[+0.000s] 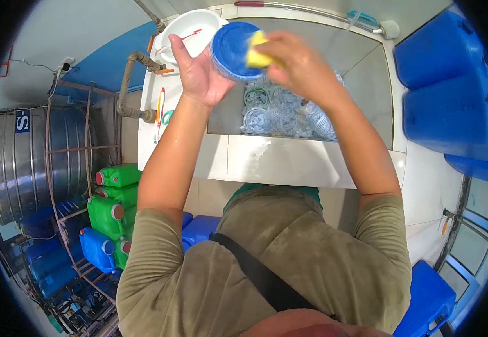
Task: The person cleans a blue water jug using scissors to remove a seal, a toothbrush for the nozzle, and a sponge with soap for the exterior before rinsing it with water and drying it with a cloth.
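A round blue lid [233,48] rests upright against the palm and fingers of my left hand [202,73], its face towards me. My right hand [296,63] grips a yellow sponge [257,52] and presses it on the lid's right side; the fingers are slightly blurred. Below both hands, in the grey tiled basin [227,113], lies a heap of clear plastic rings or caps [286,120], with a green ring [256,97] among them. Their exact kind cannot be told.
A white plastic basin [191,21] with a red-handled brush stands back left. Toothbrushes [160,105] lie on the left ledge near a pipe with orange-handled valves [128,84]. A long-handled brush [389,29] lies along the back ledge. Blue containers [450,113] stand right.
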Motion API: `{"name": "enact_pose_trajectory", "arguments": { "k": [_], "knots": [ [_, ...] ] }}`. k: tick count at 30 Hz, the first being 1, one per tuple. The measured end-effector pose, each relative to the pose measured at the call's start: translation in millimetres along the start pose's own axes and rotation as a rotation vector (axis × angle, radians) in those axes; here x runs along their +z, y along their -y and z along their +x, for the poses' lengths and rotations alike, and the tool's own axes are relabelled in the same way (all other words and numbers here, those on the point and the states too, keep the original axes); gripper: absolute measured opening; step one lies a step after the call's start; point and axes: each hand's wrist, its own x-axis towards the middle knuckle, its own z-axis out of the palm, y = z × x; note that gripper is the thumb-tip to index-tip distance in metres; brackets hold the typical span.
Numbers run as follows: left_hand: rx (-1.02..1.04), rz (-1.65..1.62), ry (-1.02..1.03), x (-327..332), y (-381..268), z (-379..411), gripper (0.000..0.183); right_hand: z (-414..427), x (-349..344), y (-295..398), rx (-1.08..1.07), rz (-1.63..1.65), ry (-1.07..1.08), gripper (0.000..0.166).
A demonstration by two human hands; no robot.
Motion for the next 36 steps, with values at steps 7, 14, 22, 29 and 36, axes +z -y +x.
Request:
{"name": "enact_pose_trajectory", "arguments": {
  "k": [7,14,22,29,36],
  "knots": [
    [0.106,0.119,-0.155,-18,-44,-10,0.134,51,42,53,-0.062,0.136,0.017,0.037],
    [0.399,0.157,-0.287,-59,-128,-60,0.132,126,124,-23,-0.08,0.055,-0.064,0.044],
    [0.09,-0.063,-0.337,-53,-36,-1,0.104,87,21,-158,0.489,0.038,0.049,0.036],
    [-0.239,-0.036,-0.127,11,113,151,0.099,57,-96,-202,0.879,0.359,-0.069,0.021],
    [-0.243,0.007,-0.038,88,160,229,0.087,99,-130,-223,0.072,-0.744,0.509,0.019]
  ]
}}
